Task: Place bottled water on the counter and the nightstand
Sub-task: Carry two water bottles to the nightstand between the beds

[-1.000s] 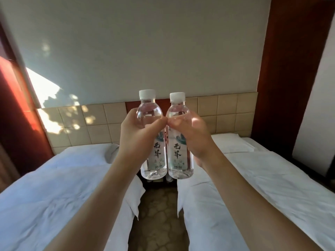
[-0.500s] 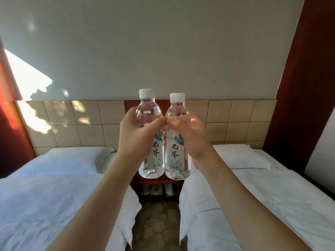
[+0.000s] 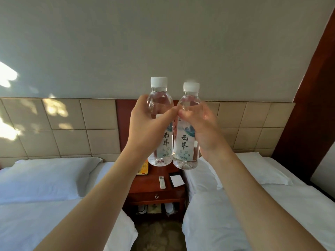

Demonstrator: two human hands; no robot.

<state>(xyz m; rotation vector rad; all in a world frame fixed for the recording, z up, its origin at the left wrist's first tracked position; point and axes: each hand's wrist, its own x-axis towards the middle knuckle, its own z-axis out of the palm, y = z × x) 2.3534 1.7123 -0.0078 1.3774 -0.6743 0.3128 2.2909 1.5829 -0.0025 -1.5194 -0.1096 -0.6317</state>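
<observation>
Clear plastic water bottles, left bottle and right bottle, held upright and touching side by side, white caps on. Clamped in one grip each: left hand and right hand, fingers curled round the bodies. Now poised above the nightstand between two white beds, its top newly in view after a step closer. Carrying a remote, a notepad and a yellow card. Set-down likely next; neither bottle placed yet.

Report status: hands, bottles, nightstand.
Left hand grips one clear plastic water bottle, right hand the other. Red-brown wooden nightstand below, holding white remote, notepad.
</observation>
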